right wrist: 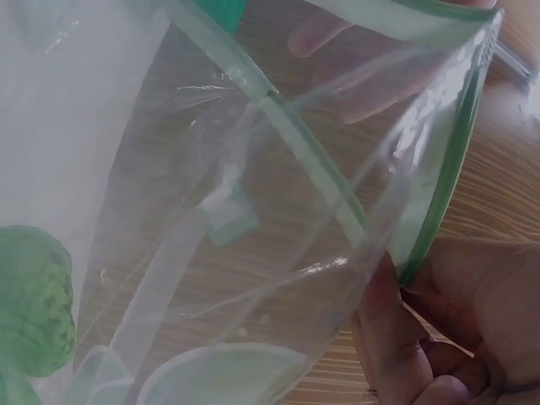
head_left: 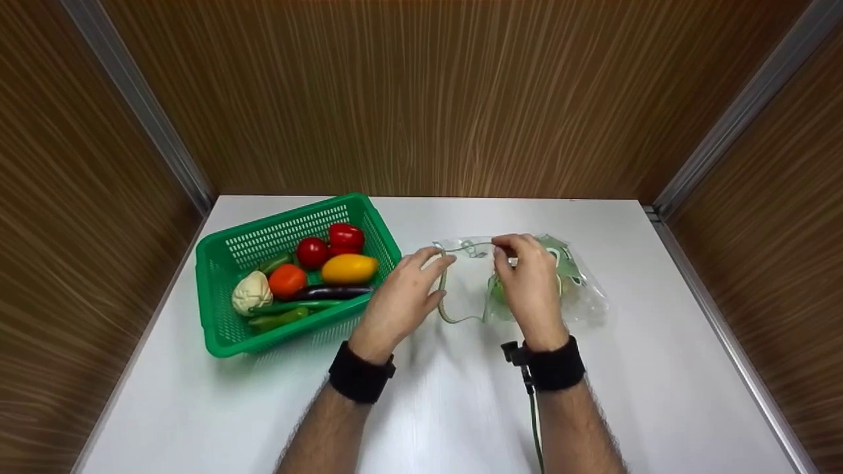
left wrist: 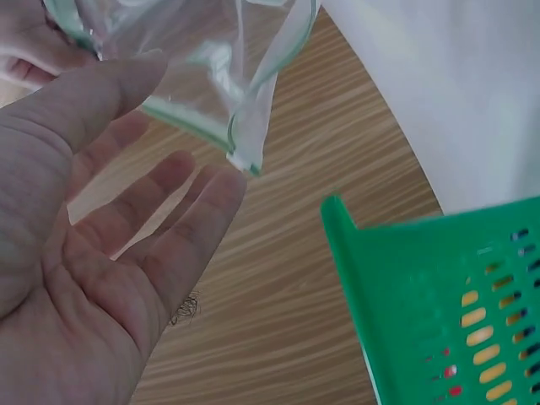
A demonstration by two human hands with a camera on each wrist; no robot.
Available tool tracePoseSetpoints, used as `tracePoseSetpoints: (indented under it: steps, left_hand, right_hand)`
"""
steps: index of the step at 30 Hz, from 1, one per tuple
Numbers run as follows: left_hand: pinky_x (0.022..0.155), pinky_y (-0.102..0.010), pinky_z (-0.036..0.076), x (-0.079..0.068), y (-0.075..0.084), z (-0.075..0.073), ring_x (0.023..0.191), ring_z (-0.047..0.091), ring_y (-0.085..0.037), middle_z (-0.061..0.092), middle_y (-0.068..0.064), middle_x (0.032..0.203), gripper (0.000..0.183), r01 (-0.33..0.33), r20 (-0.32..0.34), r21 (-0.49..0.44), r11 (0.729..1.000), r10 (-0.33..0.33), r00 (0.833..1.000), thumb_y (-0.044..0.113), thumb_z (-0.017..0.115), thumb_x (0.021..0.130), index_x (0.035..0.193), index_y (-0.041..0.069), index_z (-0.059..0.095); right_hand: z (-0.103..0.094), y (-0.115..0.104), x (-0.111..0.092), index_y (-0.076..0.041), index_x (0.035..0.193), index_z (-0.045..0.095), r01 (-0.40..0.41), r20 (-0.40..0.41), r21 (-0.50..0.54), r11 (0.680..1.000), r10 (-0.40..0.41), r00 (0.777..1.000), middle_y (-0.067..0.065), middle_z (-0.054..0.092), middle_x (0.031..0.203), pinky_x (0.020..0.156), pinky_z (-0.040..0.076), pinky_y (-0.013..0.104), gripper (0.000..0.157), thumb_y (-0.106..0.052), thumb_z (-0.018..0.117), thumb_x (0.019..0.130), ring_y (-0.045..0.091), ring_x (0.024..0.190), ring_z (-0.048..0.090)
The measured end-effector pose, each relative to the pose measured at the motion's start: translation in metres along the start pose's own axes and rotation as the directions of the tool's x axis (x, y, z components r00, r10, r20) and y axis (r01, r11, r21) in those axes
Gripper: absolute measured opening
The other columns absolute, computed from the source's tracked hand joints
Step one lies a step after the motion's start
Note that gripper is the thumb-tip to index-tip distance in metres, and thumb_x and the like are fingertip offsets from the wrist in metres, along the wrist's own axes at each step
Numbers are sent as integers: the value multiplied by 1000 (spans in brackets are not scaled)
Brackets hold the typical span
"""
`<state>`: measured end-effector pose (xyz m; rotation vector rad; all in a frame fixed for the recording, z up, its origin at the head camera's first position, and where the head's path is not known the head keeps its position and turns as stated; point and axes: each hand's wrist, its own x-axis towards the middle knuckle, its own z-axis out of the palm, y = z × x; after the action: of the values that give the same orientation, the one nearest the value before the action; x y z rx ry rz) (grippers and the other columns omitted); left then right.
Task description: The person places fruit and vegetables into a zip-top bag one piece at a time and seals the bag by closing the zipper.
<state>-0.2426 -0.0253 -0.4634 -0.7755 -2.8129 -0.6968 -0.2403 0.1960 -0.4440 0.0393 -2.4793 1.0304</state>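
A clear zip bag [head_left: 570,263] with a green-edged mouth and green print lies on the white table, its mouth spread wide toward the left. My right hand [head_left: 533,283] pinches the mouth's edge between thumb and fingers, as the right wrist view shows at the green strip [right wrist: 443,194]. Opposite it, my left hand [head_left: 405,289] has its fingers extended, with fingertips right at the bag's corner [left wrist: 245,160]. Inside the bag sits a bumpy green vegetable [right wrist: 34,295], partly hidden by my right hand in the head view.
Left of the bag stands a green plastic basket [head_left: 209,296]. It holds a cauliflower [head_left: 250,293], an orange-red round vegetable [head_left: 288,282], a tomato [head_left: 312,253], a red pepper [head_left: 346,237], a yellow fruit [head_left: 350,269], an eggplant [head_left: 332,293] and green peppers. Wood-grain walls enclose the table.
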Motion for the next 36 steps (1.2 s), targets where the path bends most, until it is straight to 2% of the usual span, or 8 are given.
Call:
tracePoseSetpoints:
  steps: [6,13,16,22,28,33,36]
  left_hand:
    - [128,-58,60,-2,-17,-15,152,67,-43,63,-16,172,61,88,-20,-18,996,-88,996,18,87,108,165,20,66]
    - [126,-61,61,-4,-39,-30,156,64,-43,61,-15,174,62,206,-7,-18,978,-206,978,23,87,109,167,21,66]
    - [125,-62,61,-7,-45,-37,156,63,-42,61,-15,174,62,226,-5,-13,974,-226,974,23,87,109,167,20,66]
    - [129,-62,58,-10,-53,-60,159,62,-43,60,-19,175,64,223,62,50,974,-226,972,25,88,108,168,17,65]
    - [130,-62,58,-2,-71,-83,154,64,-44,61,-20,171,61,228,124,141,963,-245,961,24,85,111,167,13,64]
    - [128,-62,59,8,-90,-92,142,70,-45,65,-23,165,59,190,162,181,965,-219,962,20,85,111,164,7,66]
    - [125,-62,61,14,-99,-92,136,71,-44,68,-23,160,58,182,203,203,962,-223,953,20,85,110,163,7,66]
  right_hand:
    - [0,3,0,4,126,85,13,-2,18,1000,-13,1000,22,84,122,98,70,56,19,-1,73,112,40,115,84]
    - [1,2,0,4,125,85,12,-1,13,1000,-12,1000,22,84,122,98,70,54,18,-1,74,111,40,115,84]
    - [1,2,1,3,125,85,10,7,8,1000,-10,1000,22,84,122,97,70,53,18,-2,74,112,40,115,84]
    - [2,1,2,3,126,85,-5,16,2,1000,5,1000,21,83,123,98,70,53,18,-2,74,112,40,116,83]
    - [3,2,2,3,126,85,6,22,8,1000,-6,1000,22,83,122,98,70,52,18,-2,74,112,40,115,83]
    - [3,2,1,4,125,85,12,32,15,1000,-13,999,23,83,122,99,70,55,18,-1,74,111,41,115,83]
    - [3,2,1,4,126,84,3,43,14,1000,-4,999,23,83,124,99,70,54,19,0,74,112,41,116,83]
